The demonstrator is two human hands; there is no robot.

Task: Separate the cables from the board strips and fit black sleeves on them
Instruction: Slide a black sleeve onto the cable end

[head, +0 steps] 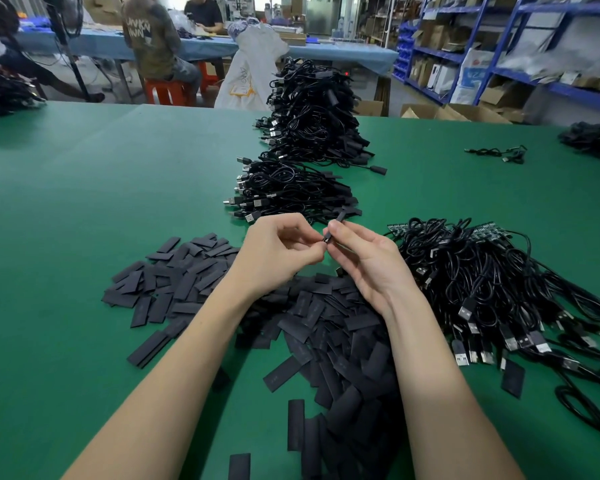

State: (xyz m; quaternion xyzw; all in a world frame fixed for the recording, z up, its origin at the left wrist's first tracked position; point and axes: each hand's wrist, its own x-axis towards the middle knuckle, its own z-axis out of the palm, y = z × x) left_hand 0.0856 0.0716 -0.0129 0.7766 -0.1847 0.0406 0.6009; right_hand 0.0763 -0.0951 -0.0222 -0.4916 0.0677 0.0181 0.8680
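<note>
Over the middle of the green table (84,202), both hands are up close together working one small black piece. Left hand (278,247) has its fingers curled in, thumb and fingertips pinching at the near end of a black sleeve (334,227), and the right hand (364,258) pinches the same sleeve from the other side, thumb and index finger wrapped round it. It's held just off the table, tilted up toward 1 o'clock. What exactly sits inside the sleeve end is too small to tell.

Under and around the forearms, from about 9 o'clock down to 6, there's a big loose heap of flat black sleeves (326,341), some spread out flat and some piled on each other. At 3 o'clock sits a tangle of black USB cables (482,289) with their silver plugs fanned toward the near edge, and the green board strips (400,230) poke out at the far side of that pile. At 12 o'clock, just past the hands, is a neater stack of cables (291,192), with a taller heap of cables (312,112) right behind it. Way out at 2 o'clock one lone cable (499,154) lies by itself.

Beyond the far edge, people sit at a blue-covered table (205,46), and blue shelving (499,46) runs along the right.
</note>
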